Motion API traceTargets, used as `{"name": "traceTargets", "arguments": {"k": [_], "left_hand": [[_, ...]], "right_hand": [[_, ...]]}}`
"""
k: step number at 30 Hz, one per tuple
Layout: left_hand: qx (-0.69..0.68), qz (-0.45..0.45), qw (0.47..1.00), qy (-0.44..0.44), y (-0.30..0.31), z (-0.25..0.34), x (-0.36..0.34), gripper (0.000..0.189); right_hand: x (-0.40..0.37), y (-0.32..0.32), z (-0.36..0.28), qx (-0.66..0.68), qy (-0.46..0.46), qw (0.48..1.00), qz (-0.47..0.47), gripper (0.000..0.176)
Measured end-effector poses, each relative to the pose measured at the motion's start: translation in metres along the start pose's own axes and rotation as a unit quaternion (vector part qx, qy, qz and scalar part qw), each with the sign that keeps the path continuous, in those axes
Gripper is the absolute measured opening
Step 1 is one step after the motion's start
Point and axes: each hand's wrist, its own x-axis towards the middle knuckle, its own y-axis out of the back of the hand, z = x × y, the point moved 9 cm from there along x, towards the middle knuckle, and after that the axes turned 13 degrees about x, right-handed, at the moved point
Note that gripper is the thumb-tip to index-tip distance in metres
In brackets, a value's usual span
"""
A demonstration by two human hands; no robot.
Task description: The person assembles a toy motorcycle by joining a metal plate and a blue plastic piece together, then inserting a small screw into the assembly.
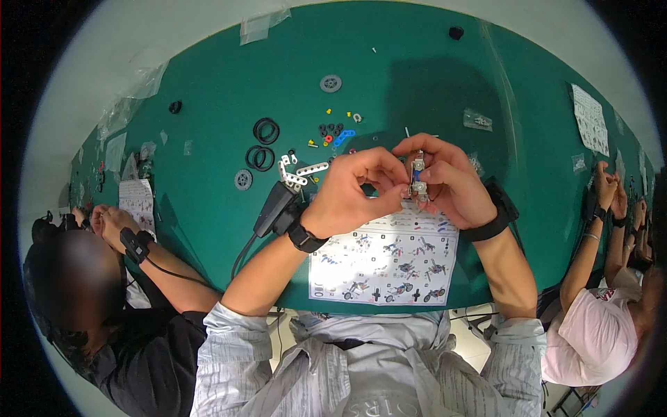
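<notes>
Both hands are raised over the top of a printed instruction sheet [379,267] at the middle of the table. My right hand [455,182] grips a small metal assembly [419,177] with a blue part in it, held upright between thumb and fingers. My left hand [361,191] is closed in a pinch at the left side of that assembly; its fingertips meet there, and whatever they hold is too small to make out. White perforated strips [312,169] lie just left of my left hand.
On the green table [229,90] are black rings [266,130], grey wheels [331,83], a blue piece [344,137], small yellow and black parts, and a plastic bag [477,119]. Co-workers sit at left [160,347] and right [590,340], with their own sheets.
</notes>
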Motion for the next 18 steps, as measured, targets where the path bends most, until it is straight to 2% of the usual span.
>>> {"name": "traceTargets", "arguments": {"k": [8, 13, 18], "left_hand": [[-0.003, 0.042, 0.999, 0.008, 0.004, -0.001, 0.0, 0.014], [0.0, 0.009, 1.0, 0.014, 0.002, -0.003, 0.001, 0.012], [-0.025, -0.008, 0.999, 0.039, -0.003, -0.011, 0.001, 0.009]], "right_hand": [[-0.001, -0.006, -0.002, 0.0, -0.002, 1.0, -0.011, 0.034], [-0.001, -0.002, -0.001, -0.005, 0.014, 1.0, -0.007, 0.035], [-0.001, -0.005, -0.01, -0.079, 0.056, 0.995, -0.019, 0.036]]}}
